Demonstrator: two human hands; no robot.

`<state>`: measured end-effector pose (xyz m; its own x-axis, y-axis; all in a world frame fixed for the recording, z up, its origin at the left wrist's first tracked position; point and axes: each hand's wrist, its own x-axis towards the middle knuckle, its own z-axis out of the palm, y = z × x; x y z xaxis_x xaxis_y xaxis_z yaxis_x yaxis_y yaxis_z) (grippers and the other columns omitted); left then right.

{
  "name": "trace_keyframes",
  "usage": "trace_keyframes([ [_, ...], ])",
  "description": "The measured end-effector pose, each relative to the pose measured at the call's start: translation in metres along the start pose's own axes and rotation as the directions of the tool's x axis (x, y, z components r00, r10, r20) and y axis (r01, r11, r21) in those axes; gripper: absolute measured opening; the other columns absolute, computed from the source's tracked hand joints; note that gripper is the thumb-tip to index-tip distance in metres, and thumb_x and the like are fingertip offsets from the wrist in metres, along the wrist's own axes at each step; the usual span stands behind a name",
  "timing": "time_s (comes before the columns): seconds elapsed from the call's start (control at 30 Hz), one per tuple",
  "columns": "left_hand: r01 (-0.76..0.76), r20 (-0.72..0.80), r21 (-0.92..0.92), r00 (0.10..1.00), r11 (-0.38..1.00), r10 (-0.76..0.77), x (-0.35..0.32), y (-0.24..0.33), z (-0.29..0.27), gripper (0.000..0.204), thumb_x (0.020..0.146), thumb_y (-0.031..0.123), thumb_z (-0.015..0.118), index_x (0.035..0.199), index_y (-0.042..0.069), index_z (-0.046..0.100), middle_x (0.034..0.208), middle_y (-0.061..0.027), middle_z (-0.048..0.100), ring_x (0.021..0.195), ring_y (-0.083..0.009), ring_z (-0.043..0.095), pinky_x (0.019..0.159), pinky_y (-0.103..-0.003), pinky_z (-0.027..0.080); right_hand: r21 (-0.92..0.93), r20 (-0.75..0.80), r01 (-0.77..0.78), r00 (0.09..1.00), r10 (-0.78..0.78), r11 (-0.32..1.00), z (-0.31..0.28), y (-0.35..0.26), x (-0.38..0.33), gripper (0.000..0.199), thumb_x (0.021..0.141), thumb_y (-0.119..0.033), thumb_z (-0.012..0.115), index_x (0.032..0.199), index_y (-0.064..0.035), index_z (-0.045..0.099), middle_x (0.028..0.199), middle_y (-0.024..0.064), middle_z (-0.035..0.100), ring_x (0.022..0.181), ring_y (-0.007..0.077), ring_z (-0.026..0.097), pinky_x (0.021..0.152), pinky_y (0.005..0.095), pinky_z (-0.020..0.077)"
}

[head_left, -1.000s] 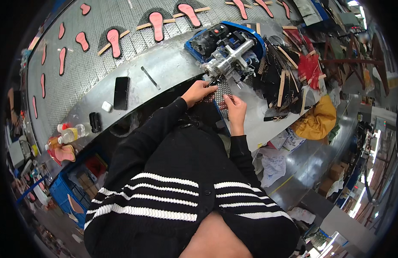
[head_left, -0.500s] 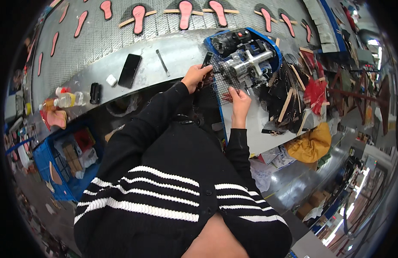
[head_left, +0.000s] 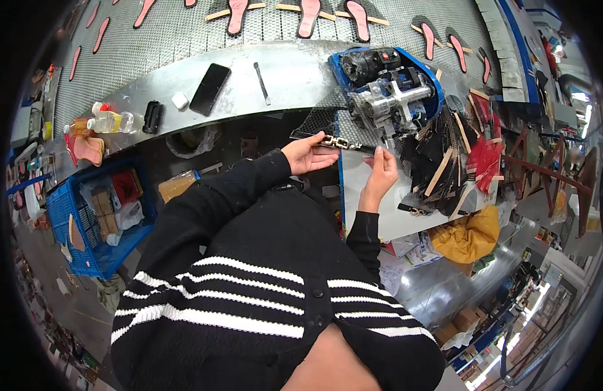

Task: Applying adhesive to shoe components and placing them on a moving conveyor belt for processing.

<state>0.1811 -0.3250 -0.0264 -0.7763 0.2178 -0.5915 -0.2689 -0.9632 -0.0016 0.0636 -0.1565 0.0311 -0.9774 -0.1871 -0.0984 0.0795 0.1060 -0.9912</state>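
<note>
Between my two hands stretches a black mesh shoe upper (head_left: 316, 122) with a gold chain trim (head_left: 338, 141) along its near edge. My left hand (head_left: 309, 156) grips the left end of that edge, thumb on top and fingers underneath. At the right end, my right hand (head_left: 381, 174) pinches the edge between thumb and fingertips. Just beyond the mesh stands a metal machine (head_left: 392, 98) in a blue-rimmed housing. Right of my right hand lies a pile of black mesh pieces (head_left: 424, 146) with light wooden-coloured strips among them.
A conveyor (head_left: 177, 39) carrying pink insoles (head_left: 308, 18) runs along the far side. On the metal ledge lie a phone (head_left: 210, 89), a dark strip tool (head_left: 261, 83), a white case (head_left: 179, 100) and bottles (head_left: 112, 122). A blue crate (head_left: 102, 260) stands at lower left; yellow cloth (head_left: 471, 234) hangs at right.
The mesh piece has been turned and lowered toward me, so its chain-trimmed edge now faces up between my hands. My left hand has rolled palm-up, and the view has shifted slightly.
</note>
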Motion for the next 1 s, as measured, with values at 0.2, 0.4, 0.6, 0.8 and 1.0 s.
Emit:
trace_keyframes([
  [0.2,-0.01,0.172,-0.295,0.983,0.955,0.064,0.01,-0.01,-0.009,0.047,0.103,0.041,0.043,0.124,-0.001,0.051,0.121,-0.0222,0.061,0.106,-0.0312,0.064,0.09,-0.041,0.056,-0.148,-0.009,0.23,0.972,-0.233,0.962,0.036,-0.018,0.003,0.028,0.093,-0.007,0.063,0.119,0.0009,0.054,0.078,0.0068,0.066,0.067,0.01,0.062,0.063,0.0239,0.0488],
  [0.4,-0.261,0.058,-0.341,0.953,0.903,0.298,0.009,-0.007,0.002,0.047,0.104,0.04,0.04,0.125,0.0,0.051,0.121,-0.0203,0.062,0.107,-0.0296,0.063,0.091,-0.039,0.056,-0.223,0.084,0.221,0.975,-0.208,0.949,0.051,-0.007,0.013,0.012,0.093,-0.009,0.062,0.096,0.003,0.063,0.071,0.0063,0.066,0.059,0.0105,0.062,0.053,0.025,0.0485],
  [0.6,-0.553,-0.031,-0.305,0.82,0.775,0.572,-0.025,0.029,-0.018,0.035,0.104,0.028,0.044,0.123,-0.002,0.049,0.122,-0.0214,0.059,0.11,-0.0304,0.062,0.092,-0.039,0.055,-0.232,0.225,0.09,0.974,-0.037,0.969,0.031,0.01,-0.01,0.015,0.094,-0.011,0.06,0.095,0.0027,0.065,0.072,0.0062,0.067,0.059,0.0099,0.061,0.054,0.0247,0.0482],
  [0.8,-0.658,0.087,-0.343,0.688,0.67,0.72,-0.076,0.052,-0.02,0.038,0.106,0.025,0.039,0.128,-0.005,0.047,0.132,-0.0232,0.052,0.124,-0.0341,0.053,0.101,-0.04,0.05,-0.279,0.363,-0.021,0.923,0.126,0.96,-0.004,0.041,-0.025,0.016,0.095,-0.012,0.059,0.096,0.0025,0.066,0.073,0.0072,0.068,0.061,0.0115,0.063,0.058,0.0249,0.0497],
  [1.0,-0.682,0.117,-0.425,0.61,0.595,0.783,-0.111,0.064,-0.012,0.041,0.104,0.026,0.039,0.132,-0.003,0.045,0.14,-0.0204,0.047,0.139,-0.0366,0.035,0.116,-0.058,0.025,-0.288,0.43,-0.083,0.879,0.206,0.954,-0.025,0.068,-0.022,0.015,0.095,-0.01,0.058,0.097,0.0019,0.067,0.078,0.0078,0.068,0.067,0.0124,0.065,0.062,0.0256,0.0516],
])
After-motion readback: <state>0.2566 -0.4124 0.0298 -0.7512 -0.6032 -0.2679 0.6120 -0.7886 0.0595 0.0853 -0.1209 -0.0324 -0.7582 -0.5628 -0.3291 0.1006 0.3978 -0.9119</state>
